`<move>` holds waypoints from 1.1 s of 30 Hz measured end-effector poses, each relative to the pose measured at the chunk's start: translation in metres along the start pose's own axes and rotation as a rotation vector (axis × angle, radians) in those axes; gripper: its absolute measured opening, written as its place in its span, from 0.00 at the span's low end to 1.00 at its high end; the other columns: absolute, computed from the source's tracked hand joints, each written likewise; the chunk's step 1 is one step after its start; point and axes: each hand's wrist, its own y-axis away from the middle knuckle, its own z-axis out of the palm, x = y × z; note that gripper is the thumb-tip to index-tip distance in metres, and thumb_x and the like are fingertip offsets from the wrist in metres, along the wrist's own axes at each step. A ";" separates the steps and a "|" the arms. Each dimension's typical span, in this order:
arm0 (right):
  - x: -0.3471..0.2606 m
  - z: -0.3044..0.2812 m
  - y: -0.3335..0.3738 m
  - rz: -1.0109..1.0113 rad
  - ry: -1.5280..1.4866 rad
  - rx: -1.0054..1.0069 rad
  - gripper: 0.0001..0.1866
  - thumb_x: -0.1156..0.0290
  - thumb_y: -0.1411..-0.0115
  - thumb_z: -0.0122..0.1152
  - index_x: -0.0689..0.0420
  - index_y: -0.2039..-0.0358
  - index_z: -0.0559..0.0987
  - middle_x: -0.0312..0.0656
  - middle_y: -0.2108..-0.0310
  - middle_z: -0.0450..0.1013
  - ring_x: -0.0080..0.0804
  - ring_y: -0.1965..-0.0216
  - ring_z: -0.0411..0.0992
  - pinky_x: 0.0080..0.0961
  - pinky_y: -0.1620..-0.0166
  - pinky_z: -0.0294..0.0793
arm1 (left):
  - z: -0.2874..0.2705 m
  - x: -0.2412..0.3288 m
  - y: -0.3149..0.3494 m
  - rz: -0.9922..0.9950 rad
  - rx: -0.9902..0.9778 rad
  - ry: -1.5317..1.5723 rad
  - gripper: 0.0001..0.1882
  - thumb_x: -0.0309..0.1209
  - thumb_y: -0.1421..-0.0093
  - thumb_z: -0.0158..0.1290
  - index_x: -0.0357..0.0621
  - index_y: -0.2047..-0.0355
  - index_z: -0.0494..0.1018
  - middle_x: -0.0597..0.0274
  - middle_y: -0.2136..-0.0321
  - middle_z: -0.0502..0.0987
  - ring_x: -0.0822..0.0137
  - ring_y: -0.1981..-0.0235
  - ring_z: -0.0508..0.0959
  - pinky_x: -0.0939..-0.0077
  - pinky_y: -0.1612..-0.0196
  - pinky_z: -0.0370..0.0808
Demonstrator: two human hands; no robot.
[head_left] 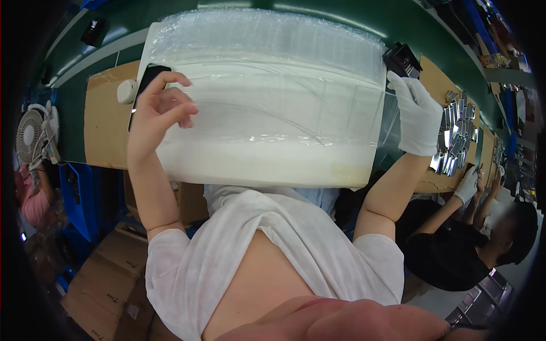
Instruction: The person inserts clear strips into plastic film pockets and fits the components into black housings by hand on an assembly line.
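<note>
A white padded sheet (256,162) lies in front of me, with clear plastic film (273,108) spread over its middle. Along its far side runs a wrinkled band of clear plastic (267,37), perhaps bags or wrap. My bare left hand (165,105) hovers over the sheet's left side, fingers bent, thumb and fingertips apart, nothing visible between them. Next to it a flat black object (152,74) is partly covered by the hand. At the right edge my right hand (418,111), in a white glove, is closed on the clear film's edge; its fingertips are partly hidden.
Cardboard (105,113) with a small round white object (127,91) lies left on the green table (71,128). A black box-like device (402,59) and many shiny metal pieces (455,133) lie right. A co-worker (455,244) sits at right; a fan (31,133) stands far left.
</note>
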 end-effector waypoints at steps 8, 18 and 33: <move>0.046 0.039 0.023 -0.301 0.145 -0.072 0.14 0.67 0.43 0.68 0.59 0.58 0.85 0.40 0.65 0.79 0.37 0.68 0.75 0.31 0.61 0.75 | 0.036 -0.043 0.027 -0.211 0.287 0.130 0.30 0.17 0.46 0.65 0.40 0.44 0.68 0.57 0.61 0.82 0.70 0.68 0.80 0.80 0.66 0.78; -0.014 0.088 0.075 -0.516 0.043 -0.169 0.15 0.71 0.40 0.64 0.58 0.53 0.79 0.43 0.47 0.75 0.46 0.52 0.74 0.37 0.45 0.71 | 0.073 -0.066 0.043 0.650 0.258 -0.851 0.21 0.24 0.48 0.67 0.44 0.53 0.75 0.64 0.55 0.80 0.58 0.51 0.78 0.65 0.41 0.74; 0.012 0.092 0.087 -0.367 -0.373 -0.149 0.11 0.77 0.41 0.64 0.58 0.56 0.81 0.40 0.54 0.79 0.42 0.54 0.76 0.34 0.47 0.73 | 0.159 -0.079 0.013 0.749 -0.144 -0.988 0.12 0.27 0.42 0.58 0.51 0.57 0.76 0.71 0.62 0.78 0.67 0.46 0.78 0.46 0.31 0.64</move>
